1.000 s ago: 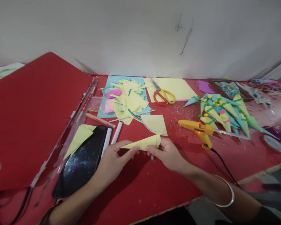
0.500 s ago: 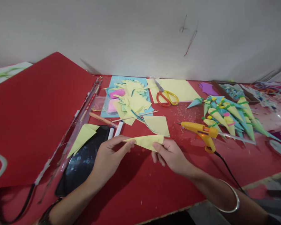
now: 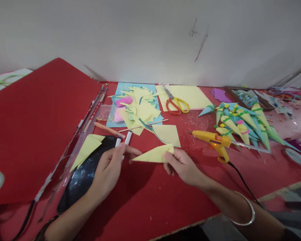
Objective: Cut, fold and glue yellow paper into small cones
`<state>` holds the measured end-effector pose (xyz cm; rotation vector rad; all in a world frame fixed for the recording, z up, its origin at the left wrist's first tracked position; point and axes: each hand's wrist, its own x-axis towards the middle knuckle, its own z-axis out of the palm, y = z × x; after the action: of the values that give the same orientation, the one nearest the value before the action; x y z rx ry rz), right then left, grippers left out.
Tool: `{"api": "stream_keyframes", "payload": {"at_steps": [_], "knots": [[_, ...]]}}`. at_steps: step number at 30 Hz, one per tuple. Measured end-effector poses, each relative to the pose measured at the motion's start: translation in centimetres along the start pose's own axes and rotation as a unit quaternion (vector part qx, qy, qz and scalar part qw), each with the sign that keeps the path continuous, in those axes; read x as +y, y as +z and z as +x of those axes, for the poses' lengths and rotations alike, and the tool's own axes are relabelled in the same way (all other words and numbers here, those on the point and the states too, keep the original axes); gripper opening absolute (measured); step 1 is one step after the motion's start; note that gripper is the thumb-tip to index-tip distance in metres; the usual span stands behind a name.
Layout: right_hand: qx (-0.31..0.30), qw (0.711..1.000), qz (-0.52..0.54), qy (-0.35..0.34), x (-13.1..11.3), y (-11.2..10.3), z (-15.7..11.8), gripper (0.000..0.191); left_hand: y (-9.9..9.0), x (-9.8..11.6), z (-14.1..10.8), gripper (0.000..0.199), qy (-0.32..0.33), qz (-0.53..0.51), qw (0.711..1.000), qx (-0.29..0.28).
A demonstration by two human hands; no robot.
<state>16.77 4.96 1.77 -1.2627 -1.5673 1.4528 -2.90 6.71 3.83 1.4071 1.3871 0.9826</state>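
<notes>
A pale yellow paper cone (image 3: pixel 153 154) lies across the middle of the view, its narrow tip pointing left. My right hand (image 3: pixel 182 164) pinches its wide end, thumb on top and fingers underneath. My left hand (image 3: pixel 112 165) is beside the tip, thumb raised and fingers apart, one fingertip close to the paper. Behind the cone is a yellow square sheet (image 3: pixel 168 135) with a curved dark edge. Folded yellow pieces (image 3: pixel 87 149) rest over a black phone-like slab (image 3: pixel 84 177) at the left.
A yellow glue gun (image 3: pixel 213 139) with a cord stands right of my hands. Scissors (image 3: pixel 177 102) and paper scraps (image 3: pixel 142 103) lie at the back. Decorated cones (image 3: pixel 240 120) are heaped at the right. A large red board (image 3: pixel 40 134) covers the left.
My left hand has let go of the cone's narrow end and moved left, its thumb lifting. The cone's broad face now shows more, still held in my right hand.
</notes>
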Motion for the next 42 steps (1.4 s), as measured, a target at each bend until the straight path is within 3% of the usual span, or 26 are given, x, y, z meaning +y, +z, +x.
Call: {"api": "stream_keyframes", "payload": {"at_steps": [2, 6, 10, 14, 28, 33, 35, 38, 42], "knots": [[-0.019, 0.999, -0.037, -0.008, 0.0, 0.0, -0.1, 0.042, -0.2, 0.2, 0.0, 0.04, 0.033, 0.029, 0.998, -0.035], [-0.025, 0.994, -0.107, -0.028, -0.1, 0.3, -0.1, 0.035, 0.6, 0.0, -0.4, 0.035, 0.095, 0.171, 0.963, -0.185], [-0.021, 0.987, -0.146, -0.059, -0.1, 0.4, 0.0, 0.019, 1.8, -0.8, -1.2, 0.043, 0.124, 0.232, 0.932, -0.247], [0.006, 0.986, -0.153, -0.059, -0.1, 0.3, 0.0, 0.025, 2.1, -1.1, -1.4, 0.04, 0.114, 0.23, 0.93, -0.264], [-0.029, 0.992, -0.11, -0.052, -0.2, -0.2, -0.1, 0.033, 2.0, -0.7, -1.1, 0.038, 0.081, 0.207, 0.94, -0.258], [0.033, 0.996, -0.061, -0.057, -0.3, -0.2, 0.0, 0.034, 1.9, -0.8, -1.2, 0.039, 0.06, 0.183, 0.946, -0.262], [0.019, 0.997, -0.051, -0.061, -0.3, -0.2, 0.0, 0.028, 1.9, -0.8, -1.2, 0.039, 0.049, 0.175, 0.944, -0.277], [-0.007, 0.993, -0.092, -0.07, -0.3, -0.1, 0.0, 0.023, 2.1, -0.8, -1.3, 0.039, 0.055, 0.178, 0.937, -0.294], [0.017, 0.985, -0.154, -0.069, -0.3, -0.2, 0.0, 0.03, 2.2, -0.7, -1.2, 0.039, 0.084, 0.191, 0.935, -0.285]]}}
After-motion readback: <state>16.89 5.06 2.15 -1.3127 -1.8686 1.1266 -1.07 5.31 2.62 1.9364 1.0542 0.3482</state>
